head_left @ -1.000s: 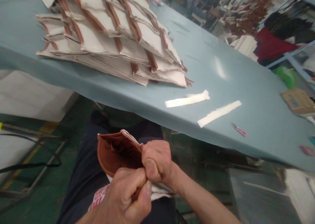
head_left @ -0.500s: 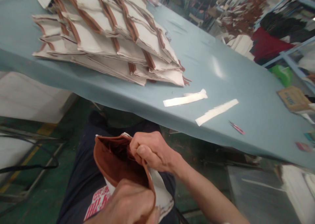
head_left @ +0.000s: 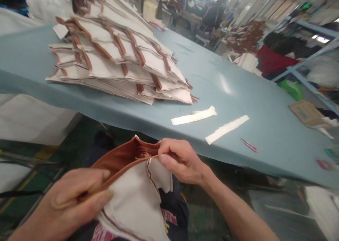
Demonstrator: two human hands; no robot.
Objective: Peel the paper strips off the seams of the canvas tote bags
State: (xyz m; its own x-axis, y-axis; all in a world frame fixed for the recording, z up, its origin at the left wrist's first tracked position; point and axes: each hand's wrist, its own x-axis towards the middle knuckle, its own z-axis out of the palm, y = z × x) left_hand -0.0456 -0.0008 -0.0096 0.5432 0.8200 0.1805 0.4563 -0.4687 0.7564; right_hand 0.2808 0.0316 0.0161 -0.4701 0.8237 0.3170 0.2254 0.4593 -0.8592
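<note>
A white fabric pouch [head_left: 132,198] with a brown lining and brown-trimmed rim hangs between my two hands over my lap. Its mouth gapes upward, and some brown fringe-like strands show inside near the right end. My left hand [head_left: 76,195] pinches the near rim at the left, thumb outside and fingers over the edge. At the right end of the rim, my right hand [head_left: 182,160] is closed on the trim, thumb on the near side. Dark seam lines run down the outer white panels.
A blue-covered table [head_left: 193,135] stands in front, with a tall stack of similar white and brown pieces [head_left: 119,57] at left. Two white strips [head_left: 194,116] and small pink-handled snips [head_left: 249,145] lie nearer the edge. At far right sits a cardboard box [head_left: 305,112] by a blue rack [head_left: 299,73].
The pouch has turned so its white outer side faces me. My left hand has moved left along the rim; my right hand has shifted right. The view has tilted up slightly.
</note>
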